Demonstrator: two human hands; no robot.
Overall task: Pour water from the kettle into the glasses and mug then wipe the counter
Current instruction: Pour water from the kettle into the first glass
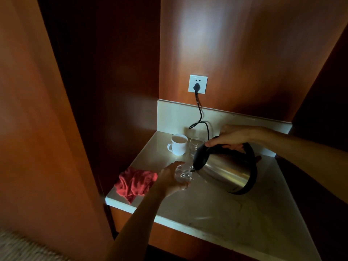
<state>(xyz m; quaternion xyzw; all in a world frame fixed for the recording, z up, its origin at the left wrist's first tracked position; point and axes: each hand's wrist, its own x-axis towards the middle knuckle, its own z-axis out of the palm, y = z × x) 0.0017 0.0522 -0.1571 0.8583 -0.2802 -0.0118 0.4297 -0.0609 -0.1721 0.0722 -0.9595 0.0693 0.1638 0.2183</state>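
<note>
Tilting kettle [224, 170] by right hand [232, 136] curled round handle, spout over glass [182, 175] (left hand [169, 180] gripping): best poured slowly.

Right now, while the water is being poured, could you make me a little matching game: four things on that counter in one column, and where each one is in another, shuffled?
Things:
1. kettle
2. red cloth
3. white mug
4. near glass

Places:
A. lying at the counter's left edge
B. held in the left hand
C. tilted in the right hand
D. standing near the back wall

Pairs: 1-C, 2-A, 3-D, 4-B
</note>
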